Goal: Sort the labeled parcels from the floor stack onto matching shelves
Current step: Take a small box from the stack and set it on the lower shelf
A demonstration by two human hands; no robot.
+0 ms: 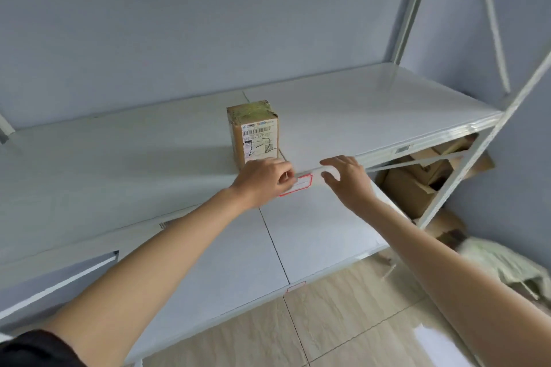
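A small brown cardboard parcel (254,132) stands upright on the middle white shelf (372,116), near its front edge. Its white shipping label faces me with "2-2" handwritten on it. My left hand (262,180) is just in front of the parcel's base, fingers curled, holding nothing that I can see. My right hand (347,179) hovers to the right of the parcel at the shelf edge, fingers spread and empty. A red-bordered shelf tag (299,185) sits on the shelf's front edge between my hands.
A lower white shelf (313,235) lies beneath, with another red tag (295,287) on its edge. Brown cardboard boxes (417,185) are piled behind the rack's right upright (465,167). A pale green bag (512,265) lies on the tiled floor at right.
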